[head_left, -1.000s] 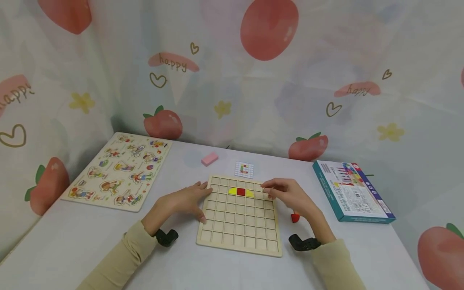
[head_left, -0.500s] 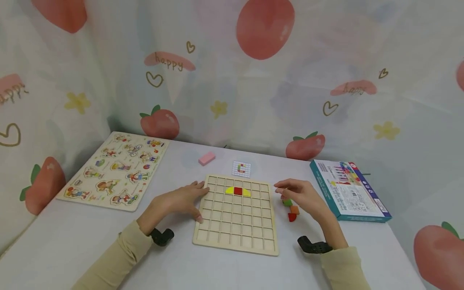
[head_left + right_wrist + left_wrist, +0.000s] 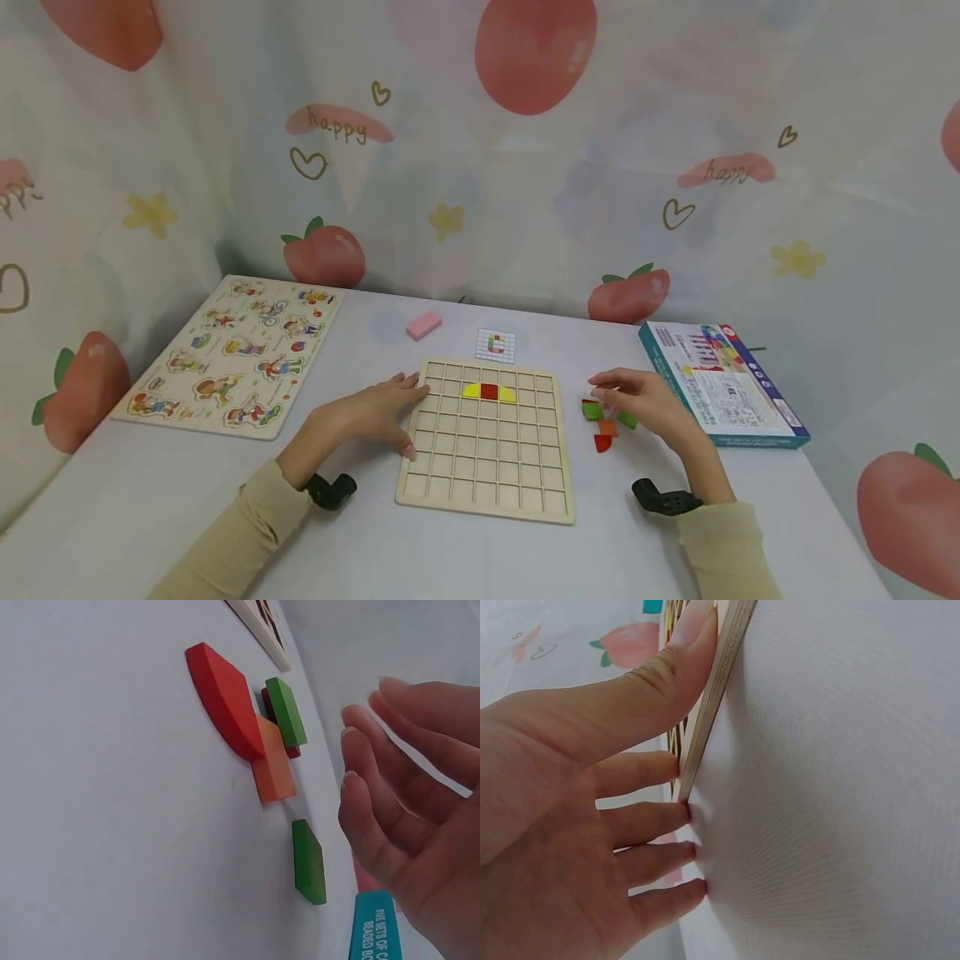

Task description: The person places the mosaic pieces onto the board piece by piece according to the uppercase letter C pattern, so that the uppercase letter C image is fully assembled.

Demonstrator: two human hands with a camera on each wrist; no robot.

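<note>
My left hand (image 3: 367, 417) rests along the left edge of a wooden grid board (image 3: 483, 500). In the left wrist view its thumb lies on the board's edge and the fingers are spread straight. Two yellow curved pieces (image 3: 471, 391) flank a red square (image 3: 489, 392) in an upper row. My right hand (image 3: 641, 402) hovers over loose blocks right of the board, fingers gently bent and nothing visible between them. Under it lie a red curved block (image 3: 225, 701), an orange block (image 3: 274, 765), a green block (image 3: 286, 712) overlapping a dark red one, and another green block (image 3: 307, 862).
A small pattern card (image 3: 496, 344) lies behind the board, with a pink block (image 3: 423, 325) to its left. A wooden picture puzzle (image 3: 232, 358) lies at the far left. At the right is a teal-edged box (image 3: 723, 383). A printed curtain (image 3: 480, 208) closes off the back.
My right hand has moved right, from the board's upper right corner to above the loose blocks, which show more now. The left hand stays on the board's edge. The camera view shifts slightly.
</note>
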